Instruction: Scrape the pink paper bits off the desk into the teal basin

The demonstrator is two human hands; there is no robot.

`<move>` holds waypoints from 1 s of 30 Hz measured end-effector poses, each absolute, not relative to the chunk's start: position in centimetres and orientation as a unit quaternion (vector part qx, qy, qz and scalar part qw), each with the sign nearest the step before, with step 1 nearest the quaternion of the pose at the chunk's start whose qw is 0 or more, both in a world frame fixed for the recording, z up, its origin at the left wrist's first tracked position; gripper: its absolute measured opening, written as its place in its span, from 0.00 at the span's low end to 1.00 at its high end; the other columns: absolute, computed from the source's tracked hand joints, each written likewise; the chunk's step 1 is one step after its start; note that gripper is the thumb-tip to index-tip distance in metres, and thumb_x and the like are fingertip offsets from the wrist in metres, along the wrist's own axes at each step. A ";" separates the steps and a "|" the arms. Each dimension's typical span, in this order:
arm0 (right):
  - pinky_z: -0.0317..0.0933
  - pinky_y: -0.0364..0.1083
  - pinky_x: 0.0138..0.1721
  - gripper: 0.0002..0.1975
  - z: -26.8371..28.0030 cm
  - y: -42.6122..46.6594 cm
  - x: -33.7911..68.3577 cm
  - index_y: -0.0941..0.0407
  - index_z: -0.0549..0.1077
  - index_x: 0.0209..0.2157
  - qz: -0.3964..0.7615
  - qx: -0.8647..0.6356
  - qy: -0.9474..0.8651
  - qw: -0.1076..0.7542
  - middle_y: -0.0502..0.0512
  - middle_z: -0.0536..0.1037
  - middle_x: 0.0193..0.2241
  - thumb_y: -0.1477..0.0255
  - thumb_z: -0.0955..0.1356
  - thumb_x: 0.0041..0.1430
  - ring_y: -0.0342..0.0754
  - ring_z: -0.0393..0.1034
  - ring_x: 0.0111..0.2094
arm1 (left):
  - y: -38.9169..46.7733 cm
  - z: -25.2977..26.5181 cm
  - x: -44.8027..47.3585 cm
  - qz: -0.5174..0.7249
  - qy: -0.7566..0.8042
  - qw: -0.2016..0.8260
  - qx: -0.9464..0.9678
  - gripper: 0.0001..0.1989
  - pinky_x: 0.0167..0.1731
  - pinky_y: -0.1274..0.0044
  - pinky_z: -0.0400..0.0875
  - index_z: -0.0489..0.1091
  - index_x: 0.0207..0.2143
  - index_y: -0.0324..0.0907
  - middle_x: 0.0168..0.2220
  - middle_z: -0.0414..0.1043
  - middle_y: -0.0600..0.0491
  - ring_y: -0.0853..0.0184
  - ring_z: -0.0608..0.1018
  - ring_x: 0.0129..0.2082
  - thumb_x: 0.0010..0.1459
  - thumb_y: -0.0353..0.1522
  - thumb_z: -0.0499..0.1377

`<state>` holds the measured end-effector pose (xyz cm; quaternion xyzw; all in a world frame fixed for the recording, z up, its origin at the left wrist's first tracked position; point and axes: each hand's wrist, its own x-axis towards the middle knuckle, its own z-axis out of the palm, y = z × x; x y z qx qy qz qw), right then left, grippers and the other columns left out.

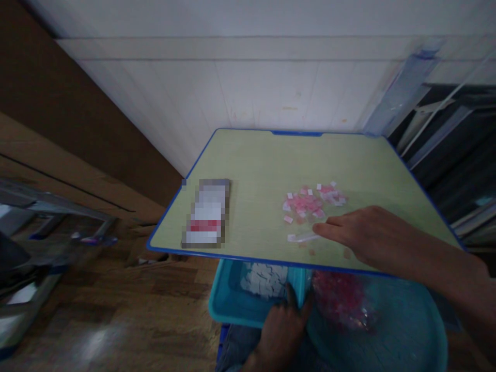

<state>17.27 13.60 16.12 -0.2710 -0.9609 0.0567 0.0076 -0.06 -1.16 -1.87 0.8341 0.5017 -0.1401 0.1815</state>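
My right hand lies on a pale green table with a blue rim. Its fingertips touch a small pale piece near the front edge, beside a heap of several pink and white pieces. Whether the fingers pinch the piece I cannot tell. Below the table's front edge, my left hand grips the wall of a small teal tray holding white pieces. Next to it sits a round teal basin with a clear bag of pink pieces.
A blurred rectangular packet lies at the table's left front. A white tiled wall stands behind. Brown cardboard and a grey frame are on the left above a wooden floor. Clear plastic strips lean at the right.
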 end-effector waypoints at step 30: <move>0.45 0.45 0.23 0.10 17.1 12.1 13.8 0.55 0.67 0.38 0.049 -0.224 -0.973 0.011 0.49 0.74 0.26 0.82 0.62 0.57 0.43 0.64 0.23 | -1.1 -1.8 -0.1 -0.127 0.506 0.166 0.837 0.32 0.28 0.70 0.75 0.43 0.65 0.53 0.54 0.64 0.29 0.57 0.80 0.33 0.61 0.26 0.46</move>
